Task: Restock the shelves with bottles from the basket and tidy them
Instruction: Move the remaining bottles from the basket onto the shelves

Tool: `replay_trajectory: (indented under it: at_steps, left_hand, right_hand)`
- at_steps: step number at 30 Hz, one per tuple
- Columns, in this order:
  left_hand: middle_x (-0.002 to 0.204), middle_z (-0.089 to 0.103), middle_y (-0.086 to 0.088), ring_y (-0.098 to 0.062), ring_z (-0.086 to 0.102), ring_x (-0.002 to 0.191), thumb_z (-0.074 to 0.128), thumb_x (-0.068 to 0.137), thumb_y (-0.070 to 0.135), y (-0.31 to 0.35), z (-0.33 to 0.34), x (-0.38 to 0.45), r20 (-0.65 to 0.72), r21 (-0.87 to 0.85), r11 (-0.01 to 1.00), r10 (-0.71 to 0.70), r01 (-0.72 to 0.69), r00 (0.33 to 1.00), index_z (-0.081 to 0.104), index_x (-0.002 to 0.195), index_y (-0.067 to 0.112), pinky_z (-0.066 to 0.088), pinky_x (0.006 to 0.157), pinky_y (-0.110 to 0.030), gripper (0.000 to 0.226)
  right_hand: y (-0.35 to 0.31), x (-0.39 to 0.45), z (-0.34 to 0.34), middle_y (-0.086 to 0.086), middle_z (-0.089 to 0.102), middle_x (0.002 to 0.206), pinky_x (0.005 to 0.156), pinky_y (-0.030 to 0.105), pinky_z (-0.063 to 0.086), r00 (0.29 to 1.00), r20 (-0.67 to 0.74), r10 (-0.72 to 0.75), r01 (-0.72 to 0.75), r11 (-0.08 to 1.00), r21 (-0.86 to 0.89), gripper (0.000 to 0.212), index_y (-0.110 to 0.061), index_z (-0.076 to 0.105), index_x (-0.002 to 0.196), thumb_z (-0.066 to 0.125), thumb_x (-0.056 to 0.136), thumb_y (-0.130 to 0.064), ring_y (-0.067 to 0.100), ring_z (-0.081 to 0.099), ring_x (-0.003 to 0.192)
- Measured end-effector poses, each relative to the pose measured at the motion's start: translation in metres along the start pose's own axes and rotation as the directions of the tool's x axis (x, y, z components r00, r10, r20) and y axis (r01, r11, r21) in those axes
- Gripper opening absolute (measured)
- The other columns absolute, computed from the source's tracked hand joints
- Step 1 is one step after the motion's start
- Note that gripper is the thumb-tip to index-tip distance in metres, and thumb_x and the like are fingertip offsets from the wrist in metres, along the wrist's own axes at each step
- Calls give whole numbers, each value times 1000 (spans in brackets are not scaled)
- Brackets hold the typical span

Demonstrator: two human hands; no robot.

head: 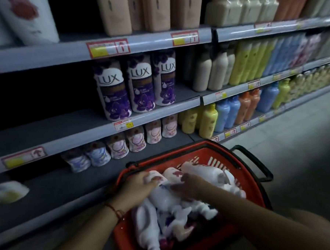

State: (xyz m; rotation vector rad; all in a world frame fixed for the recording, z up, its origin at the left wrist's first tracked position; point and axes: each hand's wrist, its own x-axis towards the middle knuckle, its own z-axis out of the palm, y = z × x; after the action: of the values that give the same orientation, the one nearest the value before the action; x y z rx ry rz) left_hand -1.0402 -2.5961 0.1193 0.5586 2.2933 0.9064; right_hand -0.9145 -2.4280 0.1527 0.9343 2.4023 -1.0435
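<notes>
I have both hands inside the red basket (247,179): my left hand (137,189) grips a white bottle (155,178), my right hand's (188,184) grip I cannot tell.

Brand: "LUX" stands on three purple-flowered bottles (139,84) upright on the middle shelf (65,134).
Price tags (108,48): print blurred, unreadable.
Basket bottles (164,197): labels unreadable.
</notes>
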Motion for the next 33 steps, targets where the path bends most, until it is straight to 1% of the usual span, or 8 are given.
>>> replay_trajectory:
  at_steps: [5, 9, 14, 18, 22, 25, 30, 33]
  left_hand:
    - [81, 73, 2, -14, 67, 72, 69, 77, 60, -15, 36, -22, -26, -273, 946, -190, 176, 981, 71, 93, 17, 54, 62, -28, 47]
    - [80, 72, -5, -24, 69, 72, 72, 72, 54, -18, 51, -15, -47, -418, 881, -262, 219, 964, 69, 86, 18, 61, 64, -36, 39]
    - [78, 76, -4, -22, 74, 78, 69, 61, 48, -13, 39, -27, -31, -510, 832, -273, 219, 962, 75, 86, 16, 61, 69, -35, 41]
    - [97, 75, -21, -30, 74, 82, 73, 84, 29, 2, 29, -51, 48, -644, 721, -298, 257, 954, 69, 104, 12, 62, 61, -38, 26]
    - [103, 73, -14, -24, 71, 77, 74, 89, 28, 4, -1, -59, -56, -754, 650, -204, 93, 977, 60, 121, 18, 58, 66, -39, 35]
    - [110, 74, -11, -28, 75, 84, 76, 88, 39, 13, -48, -76, -110, -802, 596, -98, -30, 989, 48, 133, 27, 60, 70, -41, 55]
    - [127, 66, -17, -29, 74, 87, 82, 75, 55, 38, -135, -117, -210, -855, 476, 47, -207, 977, 44, 144, 31, 58, 82, -59, 83]
    - [121, 70, -19, -29, 73, 87, 70, 82, 50, 56, -169, -146, -200, -824, 506, 161, -255, 967, 54, 135, 17, 58, 82, -57, 65]
  right_hand:
    - [-10, -5, 52, 19, 55, 139, 102, 48, 42, 986, 153, -60, 50, 997, 62, 70, -21, 24, 158, 59, 97, -29, 38, 57, 123]
    - [-26, -23, 35, 5, 63, 89, 70, 24, 51, 956, 285, 64, -147, 949, 278, 37, -9, 59, 126, 56, 104, -37, 12, 62, 74]
    - [-11, -39, 44, 3, 71, 95, 74, 22, 52, 936, 343, -81, -117, 846, 520, 52, -18, 79, 111, 82, 68, -46, 11, 67, 88]
    - [-24, -48, 36, 7, 62, 66, 63, 27, 46, 964, 259, -67, -101, 806, 584, 36, -6, 80, 87, 90, 65, -32, 18, 58, 63]
    - [-40, -61, 0, 16, 73, 80, 63, 34, 58, 974, 191, -120, -31, 766, 642, 51, 2, 74, 105, 96, 64, -18, 28, 70, 65]
    - [-56, -81, -40, 24, 75, 108, 97, 58, 56, 934, 175, -310, 146, 782, 606, 63, -3, 68, 121, 96, 66, -17, 46, 71, 105]
    - [-98, -129, -100, 21, 71, 123, 84, 40, 60, 790, 270, -550, 368, 778, 509, 54, -9, 59, 137, 75, 86, 2, 34, 71, 106]
    - [-127, -150, -127, 21, 67, 132, 110, 54, 47, 724, 301, -620, 493, 772, 402, 52, -6, 58, 139, 71, 89, 1, 44, 60, 126]
